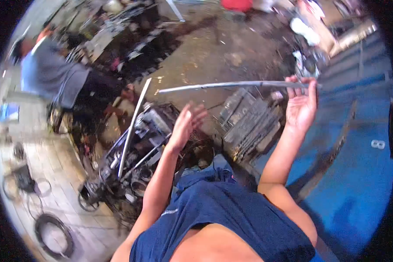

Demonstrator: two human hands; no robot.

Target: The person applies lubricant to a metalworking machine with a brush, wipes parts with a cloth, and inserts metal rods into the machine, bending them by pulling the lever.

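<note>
My right hand (300, 107) is raised at the right, its fingers closed round one end of a long thin metal bar (222, 85). The bar lies nearly level across the view, its far end pointing left. My left hand (190, 124), slightly blurred, is held out below the bar with fingers apart and nothing in it. Left of that hand, a second pale metal bar (134, 126) leans at a steep slant over a dark, greasy machine (150, 124). Between my hands and lower down lies a stack of flat metal strips (251, 120).
A co-worker in a grey-blue top (52, 72) bends over at the left. A blue panel (358, 183) runs along the right side. A black tyre-like ring (53, 236) lies on the tiled floor (59, 161). Something red (236, 4) stands at the far top.
</note>
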